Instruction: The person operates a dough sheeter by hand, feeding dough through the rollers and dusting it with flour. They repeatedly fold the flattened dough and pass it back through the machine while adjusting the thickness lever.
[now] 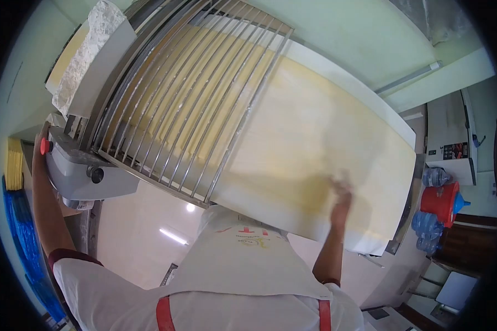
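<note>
A wide sheet of pale yellow dough (292,121) lies on the belt of a dough-rolling machine, and part of it runs under a metal bar guard (196,105). My right hand (342,190) is over the right part of the sheet, smeared by motion, with its shadow on the dough. Whether it touches the surface cannot be made out. My left arm reaches up the far left side, and my left hand (45,132) is at the grey machine housing (72,171), close to a red button (46,146). Its fingers are mostly hidden.
A flour-covered tray (88,55) sits atop the machine at upper left. Blue plastic (27,243) hangs at the left edge. To the right are a red bucket (440,204), large water bottles (427,223) and a white appliance (450,138). The belt's end juts out at right.
</note>
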Action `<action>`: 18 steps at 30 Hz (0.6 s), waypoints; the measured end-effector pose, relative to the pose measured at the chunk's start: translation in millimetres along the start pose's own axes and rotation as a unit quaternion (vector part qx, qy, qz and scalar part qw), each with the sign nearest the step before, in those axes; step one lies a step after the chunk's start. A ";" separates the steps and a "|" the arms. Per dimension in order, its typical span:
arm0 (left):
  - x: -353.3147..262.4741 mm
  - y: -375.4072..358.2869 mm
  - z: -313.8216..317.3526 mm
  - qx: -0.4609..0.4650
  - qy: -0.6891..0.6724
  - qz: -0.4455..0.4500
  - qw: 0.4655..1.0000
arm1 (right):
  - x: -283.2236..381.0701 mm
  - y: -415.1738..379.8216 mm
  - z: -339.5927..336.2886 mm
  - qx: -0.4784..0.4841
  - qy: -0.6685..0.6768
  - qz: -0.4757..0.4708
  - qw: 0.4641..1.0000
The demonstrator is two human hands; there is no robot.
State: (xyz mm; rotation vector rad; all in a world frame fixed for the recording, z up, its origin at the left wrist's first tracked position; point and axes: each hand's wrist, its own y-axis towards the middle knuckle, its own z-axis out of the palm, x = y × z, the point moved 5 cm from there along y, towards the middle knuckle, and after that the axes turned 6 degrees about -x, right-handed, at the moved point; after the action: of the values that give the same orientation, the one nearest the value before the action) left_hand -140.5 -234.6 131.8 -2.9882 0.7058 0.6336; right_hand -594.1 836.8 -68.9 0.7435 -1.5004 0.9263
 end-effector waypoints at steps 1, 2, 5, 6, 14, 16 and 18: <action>2.6 -1.6 0.5 0.002 0.001 -0.004 1.000 | 29.8 -4.4 -1.6 -0.002 -0.012 -0.045 0.999; 4.6 -1.0 1.5 0.006 0.002 -0.009 1.000 | 52.6 4.0 -6.8 -0.016 -0.053 -0.099 0.994; 11.9 2.5 -2.1 0.010 -0.005 -0.021 1.000 | 52.9 67.4 -20.2 -0.073 -0.544 -0.197 0.813; 16.7 2.2 -2.8 0.014 -0.005 -0.022 1.000 | 46.0 80.8 -16.5 -0.085 -0.712 -0.209 0.665; 16.2 -29.9 2.4 -0.114 -0.224 -0.108 0.962 | 25.6 -183.7 327.0 0.532 -0.432 -0.434 0.585; 18.5 -37.1 -0.2 -0.096 -0.165 -0.078 0.978 | 19.8 -193.6 362.7 0.507 -0.524 -0.578 0.366; 17.7 -38.6 -5.9 -0.078 -0.106 -0.045 0.990 | 10.9 -82.3 430.4 0.436 -0.397 -0.570 0.572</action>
State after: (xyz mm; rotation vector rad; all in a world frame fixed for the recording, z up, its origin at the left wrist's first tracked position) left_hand -107.2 -208.0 127.1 -3.0038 0.5268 1.0249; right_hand -734.2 421.6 -56.4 2.7254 -0.6901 0.1470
